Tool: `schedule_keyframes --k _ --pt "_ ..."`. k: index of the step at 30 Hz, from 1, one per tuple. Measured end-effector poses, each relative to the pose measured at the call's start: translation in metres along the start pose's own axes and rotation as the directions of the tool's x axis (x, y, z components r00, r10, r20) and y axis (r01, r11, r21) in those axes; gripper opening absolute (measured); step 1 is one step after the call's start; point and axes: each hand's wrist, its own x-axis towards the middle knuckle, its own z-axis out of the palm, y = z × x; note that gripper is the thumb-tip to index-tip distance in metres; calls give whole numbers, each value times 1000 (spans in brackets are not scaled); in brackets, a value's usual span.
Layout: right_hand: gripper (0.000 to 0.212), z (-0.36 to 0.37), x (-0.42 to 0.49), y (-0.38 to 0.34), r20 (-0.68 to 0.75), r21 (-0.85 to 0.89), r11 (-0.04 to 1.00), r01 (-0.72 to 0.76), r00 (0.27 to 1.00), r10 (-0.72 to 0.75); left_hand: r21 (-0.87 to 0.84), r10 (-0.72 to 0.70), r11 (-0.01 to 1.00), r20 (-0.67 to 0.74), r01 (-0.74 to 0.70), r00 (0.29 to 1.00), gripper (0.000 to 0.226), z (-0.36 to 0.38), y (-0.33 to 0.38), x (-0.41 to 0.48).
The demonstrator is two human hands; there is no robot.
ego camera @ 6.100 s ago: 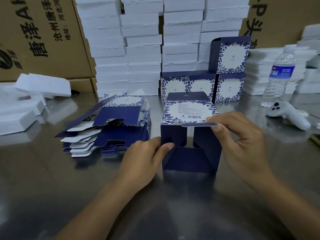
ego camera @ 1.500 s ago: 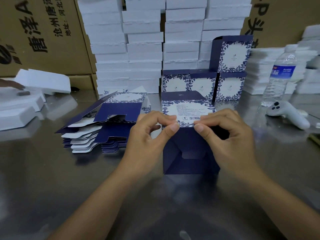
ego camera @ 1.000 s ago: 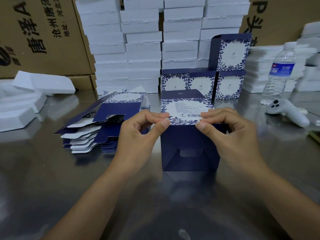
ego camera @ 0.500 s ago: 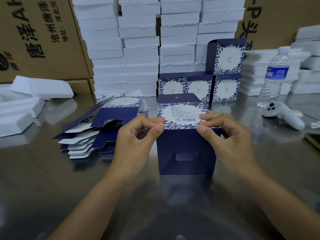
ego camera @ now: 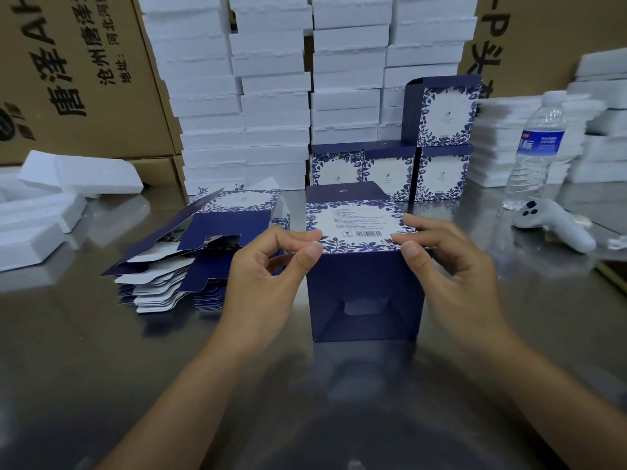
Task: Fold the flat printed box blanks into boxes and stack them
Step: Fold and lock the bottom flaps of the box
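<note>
I see my left hand point(ego camera: 268, 269) and right hand point(ego camera: 448, 266) each pinching a near top corner of the box point(ego camera: 364, 293) standing on the steel table point(ego camera: 101, 351).

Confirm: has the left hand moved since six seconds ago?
Yes. The left hand climbed from the box's lower left side, level with the flat blanks' near edge, to pinch its top front edge.

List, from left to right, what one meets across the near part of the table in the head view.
Foam pieces → pile of flat blanks → left hand → box → right hand → white controller.
</note>
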Motion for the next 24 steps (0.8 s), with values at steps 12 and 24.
schedule_keyframes --k 12,24 --pt "18 -9 3 6 74 -76 996 49 996 -44 1 0 1000 -15 0 1000 16 -2 -2 1" --pt "20 -9 7 4 119 29 996 -88 989 84 76 -9 997 -7 10 1000 17 -3 -2 0"
